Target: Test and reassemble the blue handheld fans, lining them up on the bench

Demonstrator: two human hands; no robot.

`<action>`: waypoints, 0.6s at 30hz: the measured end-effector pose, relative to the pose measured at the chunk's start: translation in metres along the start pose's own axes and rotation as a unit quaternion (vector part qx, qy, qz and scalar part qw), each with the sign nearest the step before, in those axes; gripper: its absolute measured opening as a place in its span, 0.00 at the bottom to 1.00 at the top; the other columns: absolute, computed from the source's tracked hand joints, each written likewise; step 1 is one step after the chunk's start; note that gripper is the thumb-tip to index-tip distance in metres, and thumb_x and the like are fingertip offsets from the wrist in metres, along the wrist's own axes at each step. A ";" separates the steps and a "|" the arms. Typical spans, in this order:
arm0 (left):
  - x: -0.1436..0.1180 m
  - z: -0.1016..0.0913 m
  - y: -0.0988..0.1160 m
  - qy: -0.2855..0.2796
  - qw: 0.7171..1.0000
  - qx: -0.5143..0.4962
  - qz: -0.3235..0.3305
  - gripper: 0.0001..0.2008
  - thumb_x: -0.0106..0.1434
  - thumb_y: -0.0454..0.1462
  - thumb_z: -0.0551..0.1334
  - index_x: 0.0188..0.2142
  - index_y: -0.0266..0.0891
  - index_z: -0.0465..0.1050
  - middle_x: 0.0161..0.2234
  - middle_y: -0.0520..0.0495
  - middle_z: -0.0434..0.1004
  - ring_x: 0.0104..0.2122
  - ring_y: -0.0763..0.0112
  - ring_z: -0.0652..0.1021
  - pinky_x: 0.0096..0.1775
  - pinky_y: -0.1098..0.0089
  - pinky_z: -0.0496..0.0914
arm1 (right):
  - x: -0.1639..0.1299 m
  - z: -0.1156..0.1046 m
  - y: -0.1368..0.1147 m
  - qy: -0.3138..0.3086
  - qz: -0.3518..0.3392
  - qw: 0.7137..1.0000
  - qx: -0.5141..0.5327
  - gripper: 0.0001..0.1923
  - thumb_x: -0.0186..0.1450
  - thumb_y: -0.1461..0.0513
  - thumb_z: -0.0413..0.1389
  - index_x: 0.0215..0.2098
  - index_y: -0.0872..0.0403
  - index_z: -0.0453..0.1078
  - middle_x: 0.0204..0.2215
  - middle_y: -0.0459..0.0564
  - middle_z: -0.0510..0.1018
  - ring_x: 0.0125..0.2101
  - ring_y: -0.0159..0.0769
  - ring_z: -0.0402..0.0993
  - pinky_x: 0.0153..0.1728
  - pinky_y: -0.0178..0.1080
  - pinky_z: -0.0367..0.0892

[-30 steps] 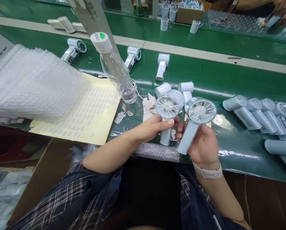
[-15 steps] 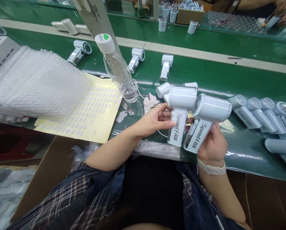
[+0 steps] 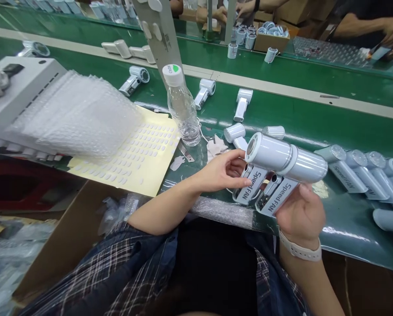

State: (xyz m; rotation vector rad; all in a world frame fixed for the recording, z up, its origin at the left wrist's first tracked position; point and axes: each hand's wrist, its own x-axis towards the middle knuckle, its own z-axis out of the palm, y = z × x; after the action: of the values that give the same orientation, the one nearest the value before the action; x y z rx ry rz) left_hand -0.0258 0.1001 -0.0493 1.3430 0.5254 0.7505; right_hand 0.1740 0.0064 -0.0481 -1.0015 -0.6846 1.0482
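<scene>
Plaid cloth covers the lap of the person seated at the bench, and a pale watch strap [image 3: 300, 251] rings the right wrist. Just above it, the right hand [image 3: 301, 216] is wrapped around the handle of a handheld fan [image 3: 290, 175], fingers curled tight behind the grip, so the lettering on the handle faces up. The left hand [image 3: 224, 172] pinches the handle of a second fan [image 3: 260, 169] between thumb and fingertips. Both fans are lifted off the table and tilted the same way, their round heads touching end to end in one line above the near edge of the green table [image 3: 341, 219].

To the right, a row of finished fans [image 3: 361, 173] lies side by side on the table. To the left, a yellow sticker sheet [image 3: 133, 158] lies flat, partly under a thick stack of bubble-wrap bags [image 3: 74, 116]. A clear plastic bottle [image 3: 182, 107] with a white cap stands upright at the sheet's far corner, and two loose fans [image 3: 245, 134] lie just behind the hands.

Further out, the green conveyor belt [image 3: 298, 74] carries three single fans well apart from one another. Beyond the belt, a cardboard box [image 3: 270, 37] holds more parts, and other workers' hands [image 3: 392, 33] show at the far side.
</scene>
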 end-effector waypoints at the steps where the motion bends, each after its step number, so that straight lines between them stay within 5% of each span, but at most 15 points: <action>1: -0.001 0.000 0.001 0.014 0.998 0.047 0.035 0.24 0.56 0.40 0.76 0.49 0.39 0.73 0.44 0.44 0.83 0.43 0.64 0.84 0.45 0.66 0.78 | -0.001 -0.002 -0.002 -0.019 -0.031 0.999 -0.031 0.20 0.65 0.53 0.65 0.54 0.47 0.76 0.47 0.51 0.86 0.51 0.54 0.83 0.56 0.60 0.77; 7: 0.001 -0.003 -0.002 0.031 0.923 0.267 0.275 0.12 0.69 0.39 0.68 0.51 0.42 0.80 0.63 0.38 0.78 0.63 0.56 0.79 0.65 0.55 0.72 | -0.007 -0.005 -0.011 -0.167 -0.187 0.940 -0.233 0.34 0.54 0.65 0.77 0.56 0.45 0.72 0.66 0.54 0.74 0.70 0.57 0.65 0.71 0.64 0.58; 10: 0.004 -0.005 -0.006 0.046 0.869 0.325 0.372 0.11 0.74 0.38 0.63 0.53 0.42 0.79 0.59 0.40 0.82 0.65 0.60 0.77 0.71 0.52 0.66 | -0.004 -0.005 -0.009 -0.197 -0.225 0.926 -0.229 0.33 0.57 0.65 0.75 0.58 0.44 0.71 0.67 0.53 0.73 0.70 0.57 0.65 0.72 0.66 0.57; 13: 0.004 -0.007 -0.005 0.049 0.828 0.380 0.410 0.11 0.76 0.36 0.61 0.54 0.42 0.78 0.56 0.43 0.84 0.65 0.63 0.76 0.72 0.53 0.65 | -0.001 -0.009 -0.006 -0.204 -0.246 0.919 -0.231 0.33 0.58 0.65 0.74 0.58 0.44 0.71 0.65 0.52 0.75 0.68 0.58 0.68 0.70 0.69 0.58; 18: 0.001 -0.008 0.003 0.024 0.798 0.415 0.437 0.11 0.76 0.36 0.60 0.55 0.40 0.77 0.57 0.41 0.83 0.65 0.63 0.76 0.72 0.53 0.66 | -0.004 -0.013 -0.004 -0.219 -0.262 0.909 -0.237 0.34 0.59 0.67 0.72 0.60 0.45 0.70 0.65 0.54 0.76 0.67 0.57 0.70 0.68 0.66 0.63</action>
State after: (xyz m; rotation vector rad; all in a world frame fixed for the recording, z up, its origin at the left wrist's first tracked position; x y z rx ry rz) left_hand -0.0316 0.1064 -0.0476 2.4705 0.2332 1.3947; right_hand 0.1851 -0.0026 -0.0494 -0.9099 -1.5424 0.6310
